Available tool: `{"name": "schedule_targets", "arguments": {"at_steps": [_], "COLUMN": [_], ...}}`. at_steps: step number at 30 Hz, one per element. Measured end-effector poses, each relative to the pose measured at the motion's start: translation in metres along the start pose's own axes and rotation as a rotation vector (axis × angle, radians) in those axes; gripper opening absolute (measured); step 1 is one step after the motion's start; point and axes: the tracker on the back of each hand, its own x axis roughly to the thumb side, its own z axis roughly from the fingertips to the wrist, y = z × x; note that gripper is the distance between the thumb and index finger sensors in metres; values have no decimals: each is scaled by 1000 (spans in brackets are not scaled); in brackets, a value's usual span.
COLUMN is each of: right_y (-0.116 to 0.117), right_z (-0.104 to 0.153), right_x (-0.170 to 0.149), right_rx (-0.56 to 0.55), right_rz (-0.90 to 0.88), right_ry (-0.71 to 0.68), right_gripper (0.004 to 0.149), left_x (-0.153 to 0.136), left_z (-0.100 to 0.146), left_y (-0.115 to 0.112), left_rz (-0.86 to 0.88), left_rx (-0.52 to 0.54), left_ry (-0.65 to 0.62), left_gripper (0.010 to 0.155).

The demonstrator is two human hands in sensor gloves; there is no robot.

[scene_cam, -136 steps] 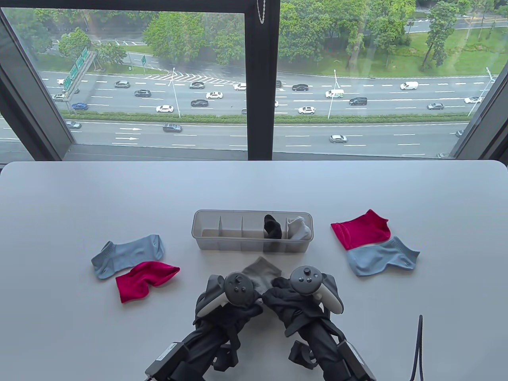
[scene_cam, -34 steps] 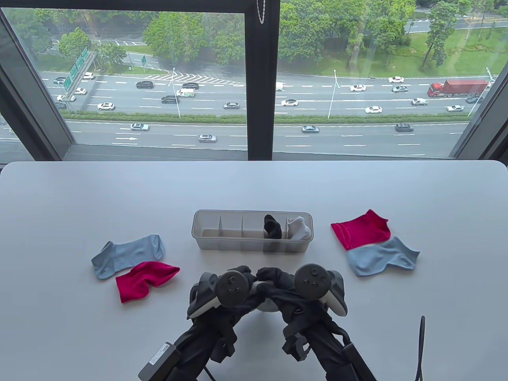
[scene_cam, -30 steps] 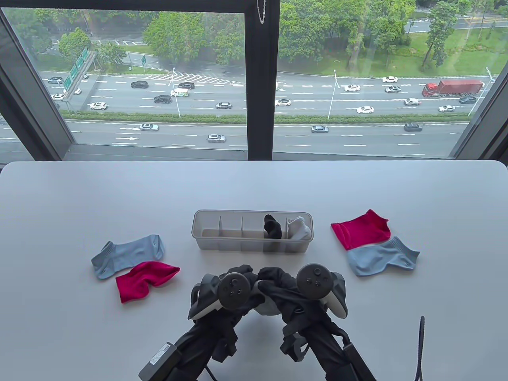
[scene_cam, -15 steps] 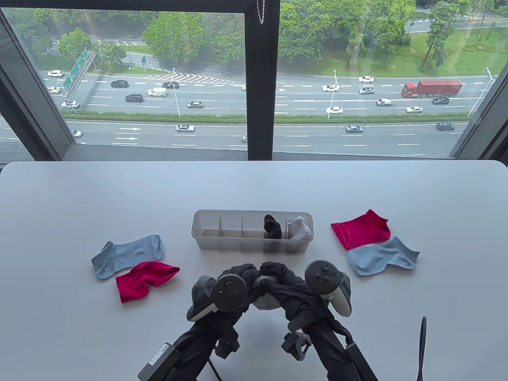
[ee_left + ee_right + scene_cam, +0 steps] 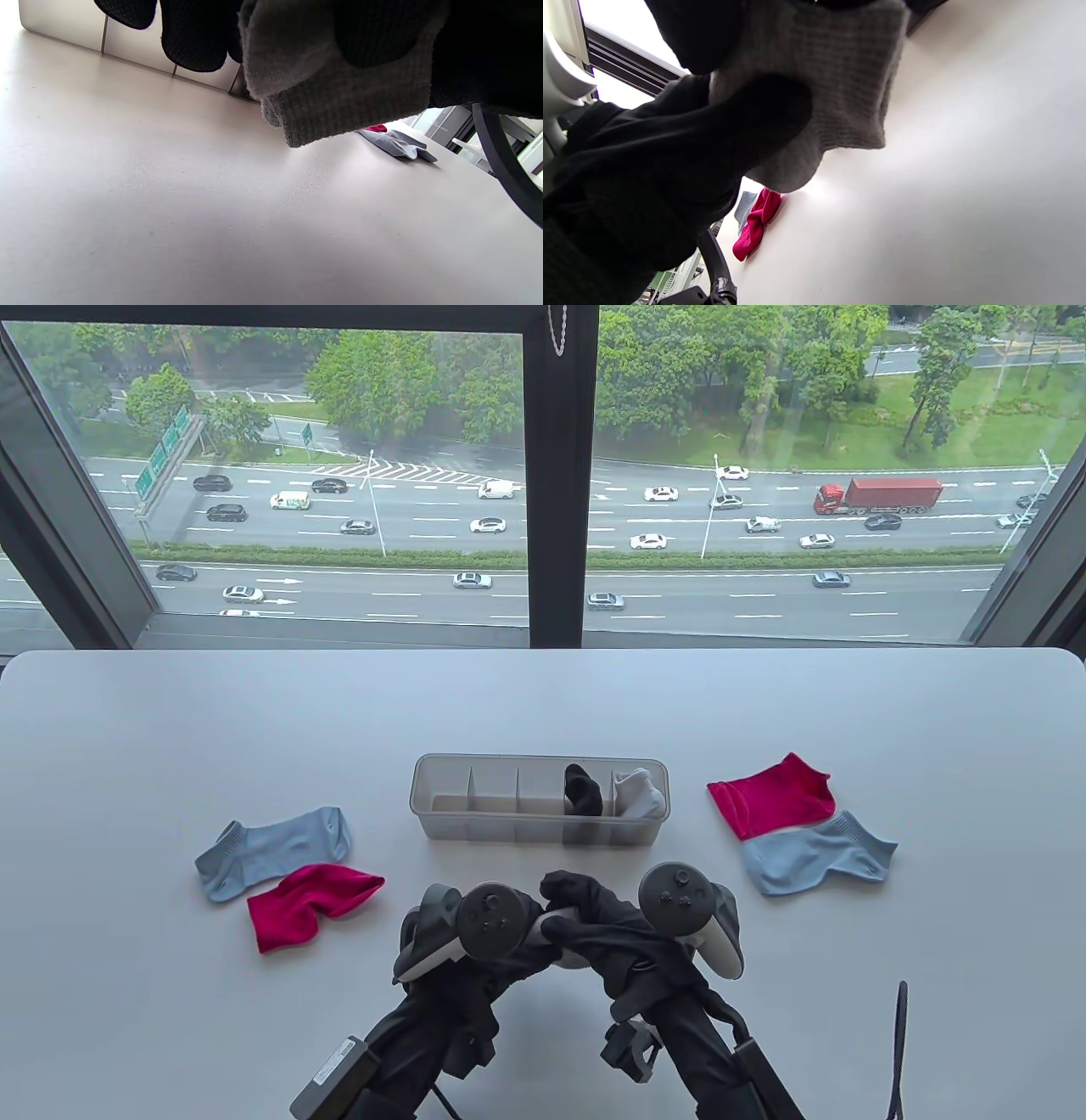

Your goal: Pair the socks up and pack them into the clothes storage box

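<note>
Table view: left hand and right hand together near the table's front edge, just in front of the storage box, fingers of both curled round a grey sock bundle, only a sliver of grey visible between the gloves. Trackers on the backs of both hands. Box with dividers; black sock pair in the second compartment from the right, white sock pair in the rightmost one, other compartments showing only bare walls. Left of box: blue sock with red sock overlapping its lower right corner. Right of box: second red sock touching second blue sock below it. Window behind the table.

Left wrist view: grey sock bundle held off the table, gloved fingers curled at the top edge, thumb pressed into the knit. Box wall behind. Blue sock and a bit of red sock farther off.

Right wrist view: grey sock bundle gripped, dark gloved fingers wrapped across it, bundle clear of the table. Red sock and blue sock lying beyond.
</note>
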Motion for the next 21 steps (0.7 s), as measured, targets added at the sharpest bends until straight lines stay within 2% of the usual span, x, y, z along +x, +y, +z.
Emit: {"name": "schedule_targets", "arguments": {"at_steps": [2, 3, 4, 5, 7, 8, 10, 11, 14, 17, 18, 19, 21], "right_y": [-2, -4, -5, -5, -7, -7, -6, -5, -6, -4, -4, -5, -6], "right_z": [1, 1, 1, 2, 2, 2, 2, 1, 0, 1, 3, 3, 5], "right_x": [3, 2, 0, -2, -4, -4, -4, -3, -2, -2, -3, -4, -4], "right_rx": [-83, -89, -88, -93, -113, -107, -57, -27, -76, -133, -161, -184, -211], "right_rz": [72, 99, 91, 69, -30, -35, 2, 13, 63, 120, 126, 101, -2], "right_ry": [20, 26, 38, 42, 56, 54, 16, 5, 26, 46, 54, 58, 76], "right_gripper": [49, 48, 50, 50, 51, 52, 64, 65, 53, 52, 52, 51, 51], "left_x": [-1, 0, 1, 2, 8, 10, 10, 9, 3, 9, 12, 16, 21], "left_z": [1, 2, 4, 5, 6, 6, 5, 5, 3, 3, 4, 6, 6], "left_y": [0, 1, 3, 4, 6, 7, 6, 6, 2, 1, 2, 2, 0], "left_rz": [-7, -23, -22, -16, -22, -40, -70, -63, -43, -109, -120, -128, -142], "left_rx": [-12, 34, 82, 117, 187, 188, 153, 137, 35, 86, 134, 196, 237], "left_ry": [32, 42, 29, 7, -61, -65, -52, -49, -14, 35, 28, 14, -11], "left_gripper": [53, 70, 78, 76, 61, 57, 55, 54, 56, 65, 68, 67, 61]}}
